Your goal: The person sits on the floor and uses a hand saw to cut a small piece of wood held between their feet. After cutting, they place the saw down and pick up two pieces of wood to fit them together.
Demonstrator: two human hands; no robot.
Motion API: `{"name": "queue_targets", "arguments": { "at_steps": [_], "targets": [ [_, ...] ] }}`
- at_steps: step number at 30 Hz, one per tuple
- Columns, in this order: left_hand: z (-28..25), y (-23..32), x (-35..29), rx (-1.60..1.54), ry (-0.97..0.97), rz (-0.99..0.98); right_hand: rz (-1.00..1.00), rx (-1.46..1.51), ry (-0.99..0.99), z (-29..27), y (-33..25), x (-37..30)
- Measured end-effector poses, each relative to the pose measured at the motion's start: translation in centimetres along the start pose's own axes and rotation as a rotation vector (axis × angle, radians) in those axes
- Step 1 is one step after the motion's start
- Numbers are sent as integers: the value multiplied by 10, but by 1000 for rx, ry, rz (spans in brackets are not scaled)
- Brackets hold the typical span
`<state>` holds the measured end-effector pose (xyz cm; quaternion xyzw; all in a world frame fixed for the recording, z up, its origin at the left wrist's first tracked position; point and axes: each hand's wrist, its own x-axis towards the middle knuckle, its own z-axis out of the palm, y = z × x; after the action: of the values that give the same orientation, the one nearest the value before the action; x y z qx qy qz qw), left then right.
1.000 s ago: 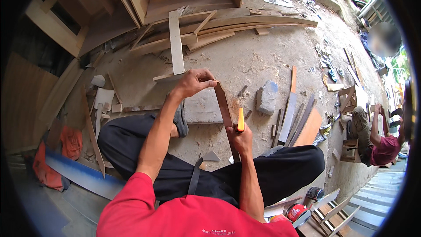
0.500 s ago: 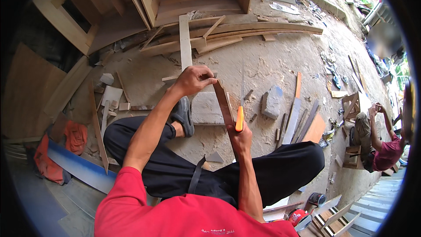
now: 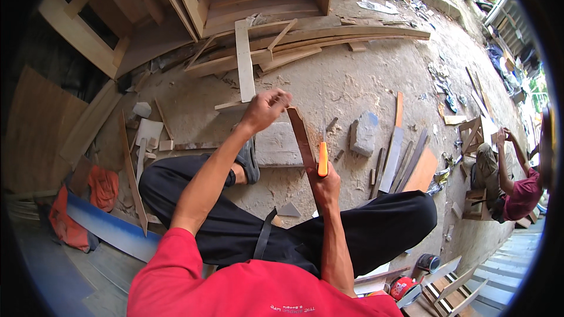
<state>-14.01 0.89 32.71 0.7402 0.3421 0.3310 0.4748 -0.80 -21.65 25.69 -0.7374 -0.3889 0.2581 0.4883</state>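
Note:
My right hand (image 3: 325, 185) is closed round a dark brown wooden strip (image 3: 301, 138) and the orange handle of a handsaw (image 3: 322, 159). The saw's thin blade points away from me, seen nearly edge-on. The strip tilts up and left, its far end chipped or notched. Just beyond that end is my left hand (image 3: 267, 110), its fingers slightly blurred, loosely apart and holding nothing. Below the strip a pale concrete block (image 3: 277, 145) lies on the ground between my legs.
A second block (image 3: 365, 134) sits to the right, with several wood strips (image 3: 398, 158) beside it. A pale board (image 3: 244, 61) leans on stacked planks (image 3: 346, 36) ahead. Wooden cabinets (image 3: 258, 9) stand at the back. Another person (image 3: 499, 176) sits at the far right; paint cans (image 3: 427, 263) stand lower right.
My left hand has come off the strip's far end, its fingers loosening. My right hand still grips the strip and saw, almost in the same place.

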Motion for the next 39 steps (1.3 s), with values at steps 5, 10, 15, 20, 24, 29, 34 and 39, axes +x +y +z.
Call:
{"name": "queue_targets", "arguments": {
  "at_steps": [5,10,15,20,24,29,34,39],
  "targets": [
    [14,13,-2,-36,-138,-38,39,-61,39,1,7,2],
    [8,8,3,-258,-251,-118,35,-21,33,0,11,3],
    [27,-9,-11,-710,-295,-423,14,-26,41,2,10,3],
    [59,-20,-24,-802,-25,-561,25,-109,16,7,23,1],
    [76,-21,-26,-732,140,-632,36,-143,11,10,29,-1],
    [70,-13,-24,-669,155,-686,86,-199,6,14,33,-1],
    [57,-42,-19,-239,452,-185,67,-235,-29,17,16,11],
    [41,-7,-17,114,466,62,-74,-363,-26,6,6,43]
  ]
}}
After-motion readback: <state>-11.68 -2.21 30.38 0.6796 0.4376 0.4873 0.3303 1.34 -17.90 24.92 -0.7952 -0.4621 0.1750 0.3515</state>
